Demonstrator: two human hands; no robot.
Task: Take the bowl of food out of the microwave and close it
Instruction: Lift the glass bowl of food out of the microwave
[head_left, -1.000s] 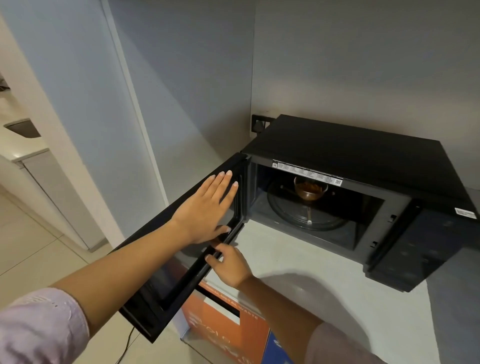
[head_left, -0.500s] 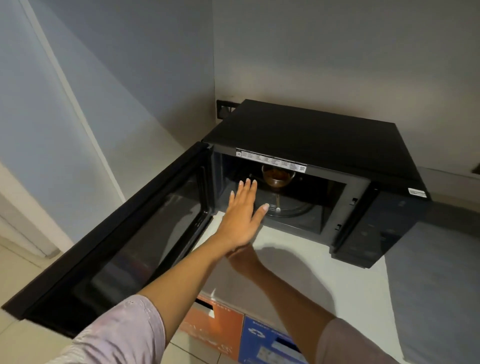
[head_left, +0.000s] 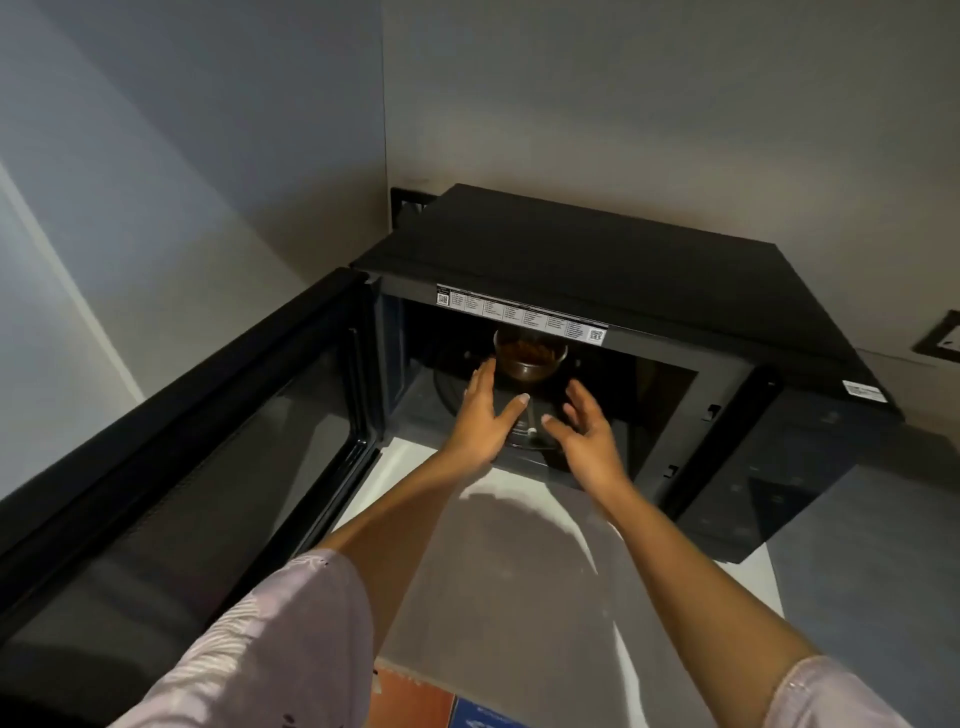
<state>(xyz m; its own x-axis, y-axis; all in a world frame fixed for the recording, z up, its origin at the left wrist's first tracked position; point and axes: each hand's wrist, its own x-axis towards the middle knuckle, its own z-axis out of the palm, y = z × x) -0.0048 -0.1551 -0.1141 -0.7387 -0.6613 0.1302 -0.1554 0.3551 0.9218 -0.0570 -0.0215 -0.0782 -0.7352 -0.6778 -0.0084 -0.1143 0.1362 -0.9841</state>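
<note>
Bowl (head_left: 530, 358) just beyond both open hands

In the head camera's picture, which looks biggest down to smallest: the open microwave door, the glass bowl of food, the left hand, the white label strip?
1. Microwave door, though nearness inflates it.
2. Left hand.
3. White label strip and glass bowl: too alike to rank, one long and thin, one compact.

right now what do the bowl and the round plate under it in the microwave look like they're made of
The bowl looks like clear glass: the brown food shows through its wall and the rim catches light. The round plate under it also looks like clear glass, glossy, with the dark floor showing through; clear plastic cannot be ruled out for either. The microwave shell looks like matt black painted metal.
</note>
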